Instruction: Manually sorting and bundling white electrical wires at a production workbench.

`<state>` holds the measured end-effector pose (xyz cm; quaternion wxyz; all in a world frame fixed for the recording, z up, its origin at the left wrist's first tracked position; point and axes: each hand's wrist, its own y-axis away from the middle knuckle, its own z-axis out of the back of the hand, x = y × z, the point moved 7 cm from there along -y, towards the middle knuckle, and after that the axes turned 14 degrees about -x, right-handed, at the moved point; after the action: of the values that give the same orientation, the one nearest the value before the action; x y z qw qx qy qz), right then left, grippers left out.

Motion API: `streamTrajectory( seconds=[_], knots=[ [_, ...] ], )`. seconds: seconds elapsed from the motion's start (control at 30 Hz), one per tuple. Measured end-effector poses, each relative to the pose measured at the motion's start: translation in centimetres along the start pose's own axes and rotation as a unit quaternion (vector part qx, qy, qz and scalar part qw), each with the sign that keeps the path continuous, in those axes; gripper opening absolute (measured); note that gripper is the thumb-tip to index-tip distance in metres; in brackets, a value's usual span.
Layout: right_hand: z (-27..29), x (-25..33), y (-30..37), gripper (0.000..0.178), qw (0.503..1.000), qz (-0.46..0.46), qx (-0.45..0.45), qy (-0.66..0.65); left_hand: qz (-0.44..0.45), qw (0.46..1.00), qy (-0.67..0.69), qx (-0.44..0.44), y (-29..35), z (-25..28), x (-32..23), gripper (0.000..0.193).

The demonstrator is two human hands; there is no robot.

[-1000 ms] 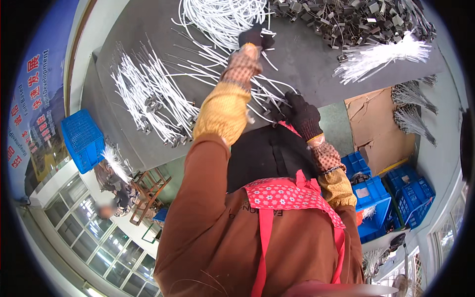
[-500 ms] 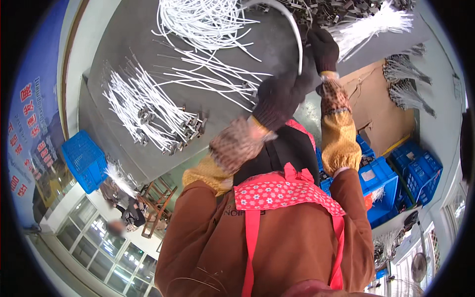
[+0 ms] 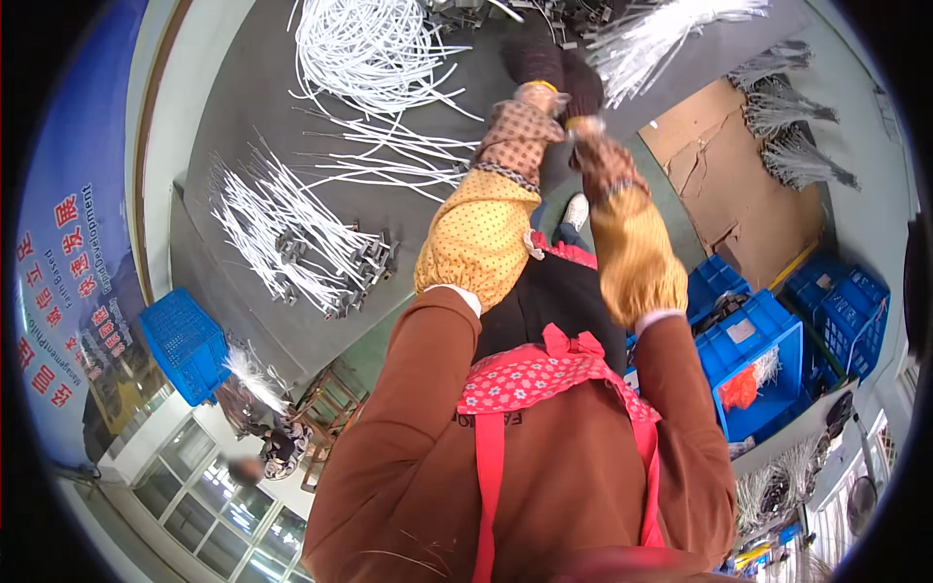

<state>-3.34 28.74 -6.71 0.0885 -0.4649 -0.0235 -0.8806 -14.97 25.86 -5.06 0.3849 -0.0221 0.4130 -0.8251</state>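
Both my hands wear dark knit gloves and reach toward the far edge of the grey table [image 3: 248, 97]. Motion blurs my left hand [image 3: 534, 60], which is close to a heap of small metal parts [image 3: 573, 17]. My right hand [image 3: 583, 85] is right beside it, its fingers also smeared, so I cannot make out what either holds. A white wire end [image 3: 503, 10] shows just beyond my left hand. Left of the hands lies a big tangled coil of white wires [image 3: 369, 49]. Nearer, loose white wires [image 3: 398, 160] lie across the tabletop.
Bundled white wires with metal clips [image 3: 301, 238] lie at the table's left. A white wire bundle [image 3: 661, 39] is at the far right. Wire bundles [image 3: 792, 107] rest near flattened cardboard [image 3: 743, 185]. Blue crates [image 3: 748, 340] stand right, a blue basket [image 3: 183, 342] left. Another person sits lower left.
My two hands have come together and moved farther away, toward the metal parts. The curved white wire that hung by my left hand no longer shows there. The whole view has shifted.
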Motion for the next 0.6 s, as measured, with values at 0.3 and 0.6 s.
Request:
streamTrajectory(
  seconds=[0.3, 0.6],
  knots=[
    [18.1, -8.9, 15.8, 0.009, 0.947, 0.017, 0.3, 0.115, 0.558, 0.639, 0.446, 0.286, 8.6, 2.7, -1.6, 0.025],
    [36.8, -20.8, 25.0, 0.006, 0.976, -0.085, 0.191, -0.062, 0.47, 0.558, 0.64, 0.24, 6.3, 1.9, 6.5, 0.034]
  ],
)
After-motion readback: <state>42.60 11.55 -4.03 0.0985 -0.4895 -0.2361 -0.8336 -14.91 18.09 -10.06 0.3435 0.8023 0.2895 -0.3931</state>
